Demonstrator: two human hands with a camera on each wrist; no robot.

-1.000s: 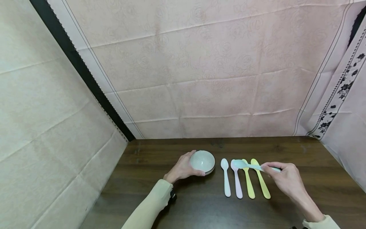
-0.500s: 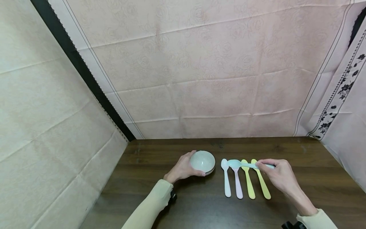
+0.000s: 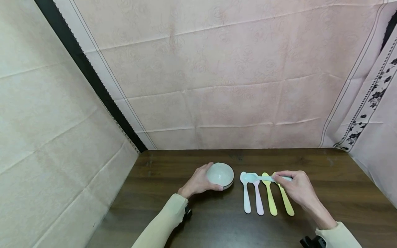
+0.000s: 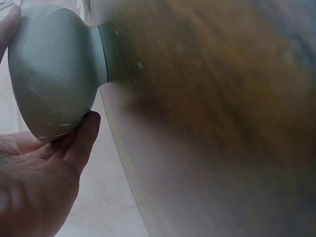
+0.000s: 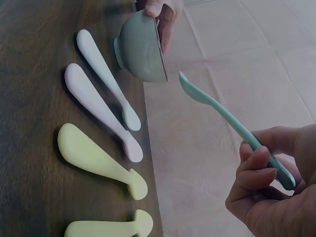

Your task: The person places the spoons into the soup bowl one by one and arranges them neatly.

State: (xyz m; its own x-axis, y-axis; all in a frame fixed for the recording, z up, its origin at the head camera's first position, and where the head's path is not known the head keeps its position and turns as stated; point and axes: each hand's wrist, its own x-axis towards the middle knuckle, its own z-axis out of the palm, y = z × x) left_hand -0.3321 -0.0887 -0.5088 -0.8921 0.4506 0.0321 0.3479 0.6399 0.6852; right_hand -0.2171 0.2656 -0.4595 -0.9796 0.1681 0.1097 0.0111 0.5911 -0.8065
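My left hand (image 3: 198,182) grips a pale green bowl (image 3: 220,174) by its side, fingers and thumb spread round the wall. The left wrist view shows that bowl (image 4: 54,69) from the side. In my right hand (image 3: 296,188) a mint-green spoon (image 5: 232,121) is pinched by its handle, its bowl end pointing left. It hovers above a row of spoons lying on the table: a pale blue spoon (image 3: 246,196), a lilac spoon (image 3: 258,199) and two yellow-green ones, a nearer yellow-green spoon (image 5: 94,155) and a yellow-green spoon (image 3: 286,203) at the right end.
The dark wooden table (image 3: 217,224) ends at a pale patterned cloth (image 3: 232,86) hanging behind it. More cloth (image 3: 62,155) hangs along the left side, and floral-edged cloth (image 3: 381,137) along the right.
My right hand has moved left with the mint-green spoon, whose tip now passes over the lilac spoon to the pale blue one. The left hand and bowl have stayed in place.
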